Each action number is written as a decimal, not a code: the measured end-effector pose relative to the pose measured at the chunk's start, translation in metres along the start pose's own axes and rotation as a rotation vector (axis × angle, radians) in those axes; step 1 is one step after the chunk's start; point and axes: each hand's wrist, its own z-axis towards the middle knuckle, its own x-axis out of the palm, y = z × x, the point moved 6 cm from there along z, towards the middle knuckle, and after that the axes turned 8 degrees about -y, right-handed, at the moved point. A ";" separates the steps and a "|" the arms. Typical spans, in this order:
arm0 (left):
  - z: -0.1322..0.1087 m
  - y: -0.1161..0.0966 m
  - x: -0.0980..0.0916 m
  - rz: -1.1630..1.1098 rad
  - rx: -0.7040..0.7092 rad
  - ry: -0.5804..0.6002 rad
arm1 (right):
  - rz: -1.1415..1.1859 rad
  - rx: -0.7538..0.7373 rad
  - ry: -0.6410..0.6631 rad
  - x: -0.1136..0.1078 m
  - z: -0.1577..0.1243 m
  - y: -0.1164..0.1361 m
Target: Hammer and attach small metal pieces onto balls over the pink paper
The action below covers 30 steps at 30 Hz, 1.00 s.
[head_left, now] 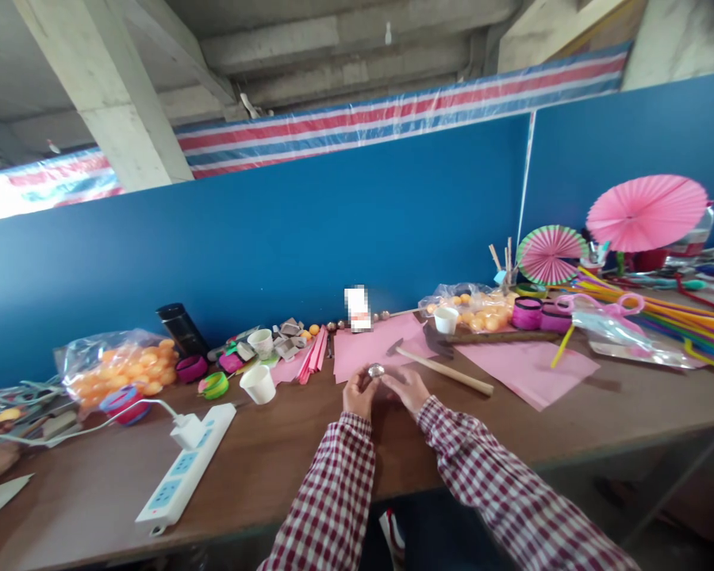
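While the left hand [360, 392] pinches a small shiny object [376, 370] over the worktop [285, 448], likely steadying it, the right hand [410, 388] curves alongside, its grip unclear; hammer [452, 373] nearby, presumably for easy reach.

1 shiny, silvery, rounded object [376, 370] between the hands [359, 393]
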 end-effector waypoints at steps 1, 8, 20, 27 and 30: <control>0.001 0.001 0.000 0.007 0.006 -0.003 | -0.001 0.001 0.014 0.001 -0.001 0.001; 0.001 0.007 -0.003 0.010 -0.006 0.004 | 0.099 -0.012 0.046 0.003 -0.001 -0.001; -0.003 0.000 0.001 0.041 -0.034 -0.011 | 0.122 -0.004 0.025 0.001 0.006 -0.011; -0.003 0.005 0.002 -0.054 -0.111 0.003 | 0.135 -0.046 -0.003 0.001 0.007 -0.010; -0.005 0.004 0.005 -0.092 -0.127 0.002 | 0.113 -0.081 -0.026 0.000 0.007 -0.007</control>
